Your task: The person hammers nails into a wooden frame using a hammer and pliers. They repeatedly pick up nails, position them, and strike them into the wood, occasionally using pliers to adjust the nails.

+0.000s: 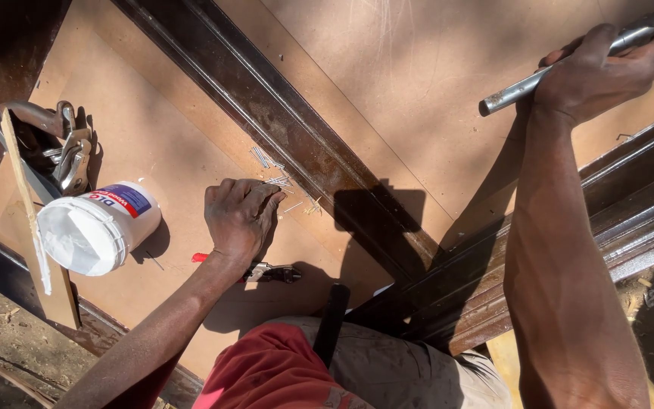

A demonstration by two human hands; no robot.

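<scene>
Several nails: small loose heap of nails [275,170] on brown board [387,68], beside dark moulding strip [297,132].
Left hand [240,216]: fingers curled down on the nails, gathering.
Right hand [596,72]: clenched around metal rod [509,95].
Nearby: white tub [96,227], pliers [266,273], clamp [70,148].

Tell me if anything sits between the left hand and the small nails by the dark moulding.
Nothing visible does. The left hand rests on the board with its fingertips right at the scattered nails. The glue tub and pliers lie off to the sides.
</scene>
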